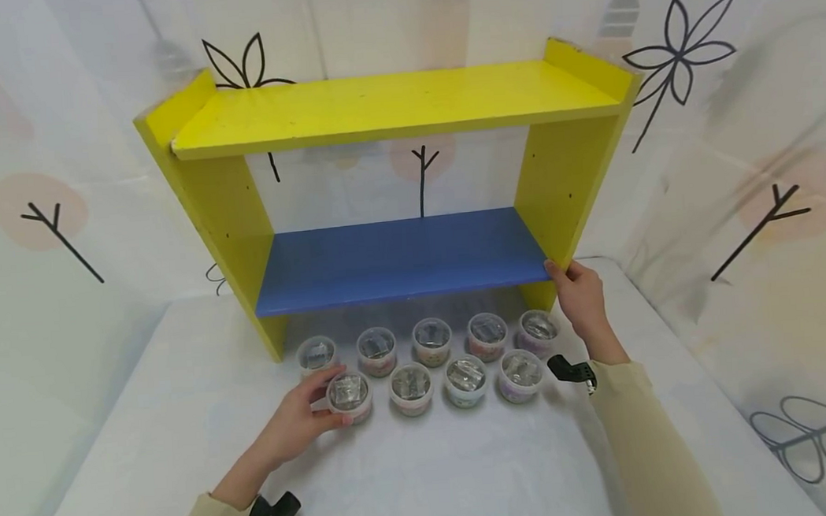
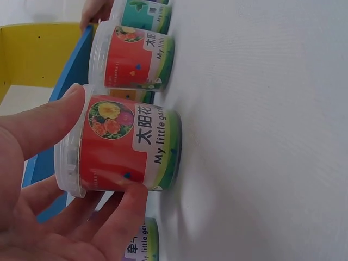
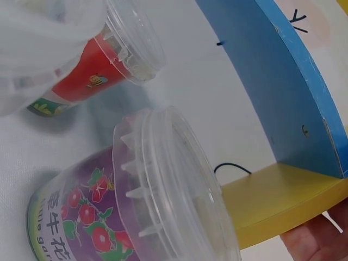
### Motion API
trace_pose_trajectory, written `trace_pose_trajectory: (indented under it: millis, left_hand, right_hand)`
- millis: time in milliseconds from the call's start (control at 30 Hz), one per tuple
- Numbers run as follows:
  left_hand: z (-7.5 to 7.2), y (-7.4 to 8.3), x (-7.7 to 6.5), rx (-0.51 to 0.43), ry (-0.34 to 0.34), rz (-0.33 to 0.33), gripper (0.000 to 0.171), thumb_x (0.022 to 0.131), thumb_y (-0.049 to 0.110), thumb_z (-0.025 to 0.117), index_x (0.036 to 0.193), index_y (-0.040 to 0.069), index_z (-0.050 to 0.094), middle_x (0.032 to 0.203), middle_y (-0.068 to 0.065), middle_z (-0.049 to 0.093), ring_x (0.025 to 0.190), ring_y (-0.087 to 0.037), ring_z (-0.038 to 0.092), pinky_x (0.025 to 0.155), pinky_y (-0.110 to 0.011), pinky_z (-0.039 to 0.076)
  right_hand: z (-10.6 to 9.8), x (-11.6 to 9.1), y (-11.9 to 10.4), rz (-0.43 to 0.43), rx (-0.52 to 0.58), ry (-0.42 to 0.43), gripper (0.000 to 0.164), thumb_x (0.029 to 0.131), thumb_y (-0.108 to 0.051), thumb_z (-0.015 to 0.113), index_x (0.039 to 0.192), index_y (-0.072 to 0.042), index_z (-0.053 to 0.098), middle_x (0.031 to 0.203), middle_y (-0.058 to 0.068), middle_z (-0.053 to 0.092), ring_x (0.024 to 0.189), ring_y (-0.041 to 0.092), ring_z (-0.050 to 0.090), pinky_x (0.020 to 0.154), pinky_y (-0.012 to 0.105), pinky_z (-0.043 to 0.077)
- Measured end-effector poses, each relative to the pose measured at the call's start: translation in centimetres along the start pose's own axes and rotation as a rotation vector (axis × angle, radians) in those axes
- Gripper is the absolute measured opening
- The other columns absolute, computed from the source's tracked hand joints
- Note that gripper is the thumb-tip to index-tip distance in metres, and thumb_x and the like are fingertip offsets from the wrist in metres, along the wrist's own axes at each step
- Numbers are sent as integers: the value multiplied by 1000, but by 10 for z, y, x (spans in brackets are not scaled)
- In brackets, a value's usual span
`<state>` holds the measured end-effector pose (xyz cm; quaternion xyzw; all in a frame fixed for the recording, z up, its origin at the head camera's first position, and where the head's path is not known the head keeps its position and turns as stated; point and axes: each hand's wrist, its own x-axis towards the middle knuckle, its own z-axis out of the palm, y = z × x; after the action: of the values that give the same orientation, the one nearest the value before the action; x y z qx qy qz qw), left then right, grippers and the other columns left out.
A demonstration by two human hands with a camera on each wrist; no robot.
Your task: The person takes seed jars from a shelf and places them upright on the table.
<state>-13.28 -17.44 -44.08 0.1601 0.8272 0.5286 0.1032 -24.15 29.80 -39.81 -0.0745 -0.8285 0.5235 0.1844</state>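
My left hand (image 1: 298, 423) holds a small lidded plastic tub (image 1: 349, 394) at the left end of the front row, with thumb and fingers on opposite sides. In the left wrist view this tub (image 2: 122, 144) has a red label with flowers and a clear lid. My right hand (image 1: 582, 299) grips the right side panel of a yellow and blue shelf (image 1: 404, 105), its thumb by the end of the blue board (image 1: 399, 259). In the right wrist view part of the right hand (image 3: 315, 239) shows at the yellow panel's edge; the remaining fingers are out of sight.
Several similar tubs (image 1: 432, 342) stand in two rows in front of and below the blue board. A purple-labelled tub (image 3: 87, 217) is close to the right wrist. White cloth (image 1: 426, 478) covers the table, and patterned sheets (image 1: 735, 191) hang behind and beside it.
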Motion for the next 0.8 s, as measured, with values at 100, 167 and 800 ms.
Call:
trace_pose_trajectory:
  millis: [100, 167, 800]
  left_hand:
    - [0, -1, -2, 17, 10, -7, 75, 82, 15, 83, 147, 7, 47, 152, -18, 40, 128, -44, 49, 92, -38, 55]
    - [1, -1, -2, 23, 13, -19, 75, 81, 16, 83, 147, 9, 47, 151, -17, 41, 128, -44, 49, 91, -38, 55]
    - [-31, 9, -37, 201, 111, -23, 43, 89, 20, 77, 127, 6, 62, 112, -7, 68, 106, -25, 65, 83, -30, 58]
  right_hand:
    - [1, -1, 0, -3, -13, -3, 58, 102, -45, 51, 131, 5, 61, 120, 26, 66, 111, 35, 59, 100, 50, 44]
    - [0, -1, 0, -6, -27, 3, 57, 102, -44, 52, 128, 5, 63, 116, 26, 67, 103, 32, 58, 92, 44, 46]
    - [-42, -26, 9, -253, -276, -17, 41, 102, -29, 57, 130, -1, 65, 119, 19, 69, 107, 35, 66, 85, 23, 54]
